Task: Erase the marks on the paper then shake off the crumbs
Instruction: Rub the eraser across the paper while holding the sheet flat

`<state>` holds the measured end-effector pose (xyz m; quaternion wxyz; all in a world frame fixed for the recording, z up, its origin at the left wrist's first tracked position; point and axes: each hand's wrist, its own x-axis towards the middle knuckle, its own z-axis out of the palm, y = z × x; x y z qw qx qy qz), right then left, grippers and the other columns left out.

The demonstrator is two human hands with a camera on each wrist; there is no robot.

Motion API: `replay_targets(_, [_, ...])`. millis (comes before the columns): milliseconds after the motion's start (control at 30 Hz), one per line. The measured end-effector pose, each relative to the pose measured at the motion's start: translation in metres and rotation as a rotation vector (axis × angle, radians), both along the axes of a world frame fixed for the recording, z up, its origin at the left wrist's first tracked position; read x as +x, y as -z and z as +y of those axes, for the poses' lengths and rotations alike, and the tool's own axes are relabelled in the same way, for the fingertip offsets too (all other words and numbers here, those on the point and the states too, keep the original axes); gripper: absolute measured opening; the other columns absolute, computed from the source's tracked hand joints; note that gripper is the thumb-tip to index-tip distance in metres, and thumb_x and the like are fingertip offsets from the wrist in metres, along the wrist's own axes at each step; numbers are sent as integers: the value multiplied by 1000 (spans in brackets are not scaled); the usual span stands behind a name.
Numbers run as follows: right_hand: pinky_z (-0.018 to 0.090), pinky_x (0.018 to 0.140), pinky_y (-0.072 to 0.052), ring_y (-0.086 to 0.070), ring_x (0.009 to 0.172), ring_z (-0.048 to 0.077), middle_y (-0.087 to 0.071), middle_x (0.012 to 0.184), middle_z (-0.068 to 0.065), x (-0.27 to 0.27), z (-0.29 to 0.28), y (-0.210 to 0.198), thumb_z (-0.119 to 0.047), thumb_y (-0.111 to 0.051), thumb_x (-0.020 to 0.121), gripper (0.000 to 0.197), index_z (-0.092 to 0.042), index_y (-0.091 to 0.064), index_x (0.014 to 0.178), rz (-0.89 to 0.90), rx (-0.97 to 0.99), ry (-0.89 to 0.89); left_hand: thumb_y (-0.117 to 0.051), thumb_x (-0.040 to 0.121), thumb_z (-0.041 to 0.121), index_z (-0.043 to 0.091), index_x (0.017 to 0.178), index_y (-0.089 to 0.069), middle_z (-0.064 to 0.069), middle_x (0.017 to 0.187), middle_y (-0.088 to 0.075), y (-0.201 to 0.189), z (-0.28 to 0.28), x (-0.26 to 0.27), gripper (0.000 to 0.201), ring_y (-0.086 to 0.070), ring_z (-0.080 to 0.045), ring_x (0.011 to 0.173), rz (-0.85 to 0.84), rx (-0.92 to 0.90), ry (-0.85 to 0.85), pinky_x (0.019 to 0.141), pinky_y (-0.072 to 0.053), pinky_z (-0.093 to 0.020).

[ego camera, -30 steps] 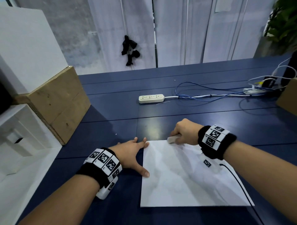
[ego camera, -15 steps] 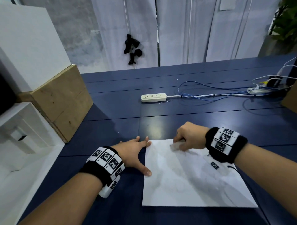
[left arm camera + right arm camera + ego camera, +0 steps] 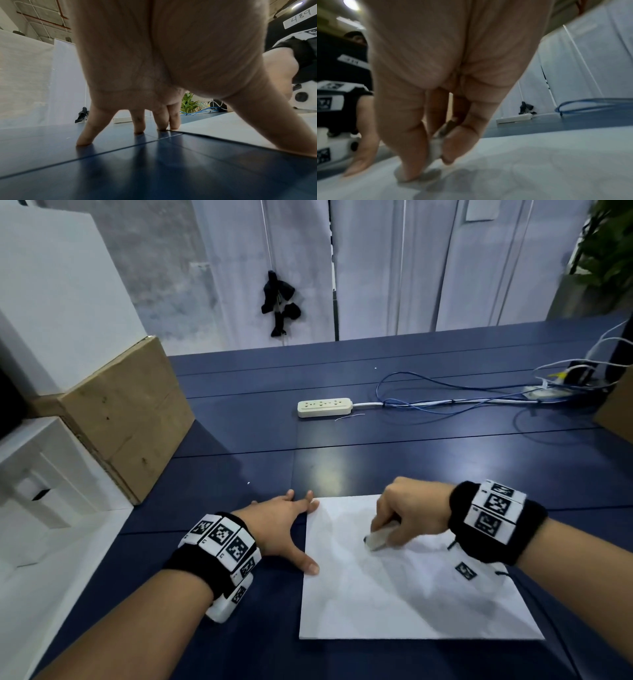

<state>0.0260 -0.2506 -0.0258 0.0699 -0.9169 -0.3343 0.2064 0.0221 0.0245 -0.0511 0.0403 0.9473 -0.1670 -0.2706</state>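
Note:
A white sheet of paper (image 3: 404, 587) lies flat on the dark blue table (image 3: 428, 460), with faint grey smudges on it. My right hand (image 3: 407, 511) pinches a small white eraser (image 3: 378, 539) and presses its tip onto the upper middle of the sheet. In the right wrist view the eraser (image 3: 435, 148) sits between thumb and fingers, touching the paper (image 3: 539, 162). My left hand (image 3: 284, 529) is spread flat beside the sheet's left edge, fingertips and thumb on that edge. In the left wrist view its straight fingers (image 3: 139, 121) press on the table by the paper (image 3: 231, 128).
A cream power strip (image 3: 323, 407) with blue and white cables (image 3: 455, 402) lies farther back on the table. A cardboard box (image 3: 126, 412) stands at the left, with white shelving (image 3: 37, 474) beside it. Another brown box (image 3: 616, 412) is at the right edge.
My right hand has drawn the eraser from the sheet's top edge down toward its middle. The left hand stays spread at the paper's left edge.

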Motion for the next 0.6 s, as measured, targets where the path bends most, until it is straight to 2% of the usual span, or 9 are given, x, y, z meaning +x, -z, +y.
replay_targets(67, [26,66,-53,-61,71,13,-71,76,-4,-1,1,-1,-36,-69,72,30,-34,-74,101,31,10,2,-72,42,86,38,156,-2,15,165,-1,1,0,0,143,10,-7,151,1,-2,0,118,-11,-62])
replay_targets(200, [25,64,-45,-57,72,20,-64,70,-2,33,4,-4,-31,-69,81,21,-23,-76,99,-165,51,85,-73,44,85,38,157,-1,17,165,-1,-1,-1,-1,142,10,-7,151,8,-8,-3,120,-13,-58])
replay_targets(267, [26,62,-42,-51,67,21,-58,65,1,36,2,0,-32,-68,81,18,-21,-75,93,-192,76,84,-74,44,84,38,157,-1,17,165,-2,-1,-1,-1,141,10,-7,150,3,-15,-6,120,-12,-58])
replay_targets(367, [29,62,-49,-54,65,19,-63,69,1,12,-2,3,-46,-65,77,25,-29,-73,94,-46,81,-6,-72,41,86,39,156,-1,14,165,-2,3,0,0,143,10,-7,151,2,-10,-11,119,-12,-60])
replay_targets(433, [27,64,-53,-59,68,12,-69,73,-4,-6,-3,1,-38,-69,74,26,-37,-73,100,84,33,-53,-72,40,87,39,156,-1,15,165,-1,3,0,1,144,10,-7,151,-1,-2,-6,119,-12,-60])
replay_targets(467, [26,64,-53,-59,66,11,-69,71,-5,-6,-3,0,-35,-70,74,26,-38,-73,99,94,34,-51,-71,40,87,39,156,-2,15,165,-1,2,0,1,144,10,-7,151,-1,-3,-8,119,-12,-60])
replay_targets(533, [26,63,-51,-54,61,13,-63,61,-5,8,1,-2,-38,-71,78,21,-32,-75,97,-7,74,3,-71,39,87,39,156,-2,16,165,-1,2,0,1,144,10,-7,151,0,-7,-9,119,-13,-59])
replay_targets(600, [23,62,-43,-51,64,15,-56,58,-8,28,1,-2,-33,-71,80,20,-25,-77,97,-138,107,86,-71,41,86,37,157,-3,17,165,-2,0,-1,0,143,9,-7,151,3,-9,-2,120,-13,-58])
